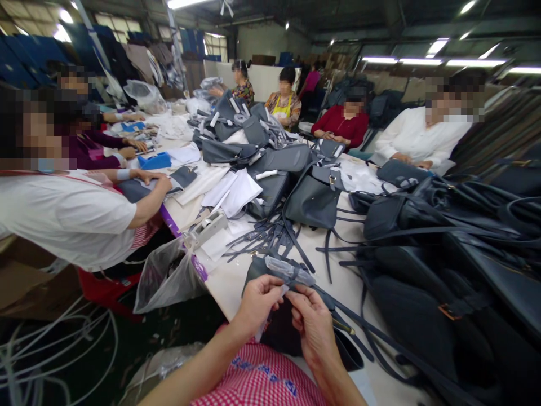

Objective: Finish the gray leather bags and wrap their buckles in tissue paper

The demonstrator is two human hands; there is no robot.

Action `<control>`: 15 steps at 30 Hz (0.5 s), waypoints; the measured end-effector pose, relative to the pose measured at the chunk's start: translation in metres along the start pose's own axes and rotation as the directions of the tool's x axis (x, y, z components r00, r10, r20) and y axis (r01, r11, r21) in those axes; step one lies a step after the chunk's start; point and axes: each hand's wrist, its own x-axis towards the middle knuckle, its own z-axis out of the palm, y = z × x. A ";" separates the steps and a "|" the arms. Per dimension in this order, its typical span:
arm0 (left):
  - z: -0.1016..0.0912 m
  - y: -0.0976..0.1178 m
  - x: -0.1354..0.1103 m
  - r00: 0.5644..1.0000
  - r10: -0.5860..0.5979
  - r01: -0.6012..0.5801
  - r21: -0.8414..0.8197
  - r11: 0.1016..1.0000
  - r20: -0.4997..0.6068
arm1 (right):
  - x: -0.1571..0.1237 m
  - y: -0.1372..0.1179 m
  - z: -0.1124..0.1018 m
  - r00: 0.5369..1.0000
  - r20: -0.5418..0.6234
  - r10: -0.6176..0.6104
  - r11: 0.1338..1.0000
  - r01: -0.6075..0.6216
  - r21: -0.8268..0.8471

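Note:
At the near table edge my left hand (261,301) is closed in a pinch on a small thin whitish piece (284,290), perhaps paper or film. Close beside it, my right hand (310,316) is also pinched, its fingertips meeting that same piece; what lies between them is too small to make out. Under both hands rests a dark leather-look bag (279,330), partly hidden by them. Just beyond the fingertips, clear plastic wrapping (289,269) covers a strap or handle of this bag. Dark straps (342,310) trail off to the right.
Dark bags with straps (406,282) are heaped on the right, and another bag (315,194) stands ahead. Loose straps (270,239), white sheets (232,192) and a tape dispenser (207,228) lie on the table (224,282). A plastic bag (169,276) hangs at the left edge. Several people sit around.

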 end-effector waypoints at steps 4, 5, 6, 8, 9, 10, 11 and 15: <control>0.006 0.003 -0.004 0.976 0.215 -0.201 0.275 0.940 -0.023 | -0.002 -0.001 -0.001 0.999 -0.034 -0.026 0.999 0.025 -0.028; 0.007 0.003 -0.005 0.962 0.271 -0.245 0.332 0.911 -0.036 | -0.003 -0.001 -0.001 0.998 -0.033 -0.045 0.998 0.043 -0.048; 0.008 0.004 -0.007 0.946 0.320 -0.280 0.384 0.880 -0.044 | -0.004 -0.002 0.000 0.997 -0.025 -0.066 0.995 0.064 -0.072; 0.009 0.003 -0.009 0.918 0.395 -0.331 0.468 0.819 -0.041 | -0.007 -0.003 -0.001 0.994 0.014 -0.105 0.986 0.106 -0.130; 0.009 0.003 -0.010 0.904 0.426 -0.354 0.501 0.790 -0.032 | -0.008 -0.004 -0.002 0.992 0.039 -0.121 0.978 0.126 -0.164; 0.008 0.002 -0.009 0.891 0.454 -0.378 0.528 0.760 -0.017 | -0.009 -0.006 -0.004 0.989 0.064 -0.134 0.968 0.144 -0.204; 0.007 0.001 -0.009 0.878 0.479 -0.400 0.550 0.733 0.000 | -0.010 -0.008 -0.006 0.985 0.088 -0.146 0.956 0.163 -0.243; 0.000 -0.005 -0.006 0.833 0.541 -0.485 0.618 0.619 0.112 | -0.013 -0.021 -0.012 0.975 0.167 -0.145 0.920 0.195 -0.339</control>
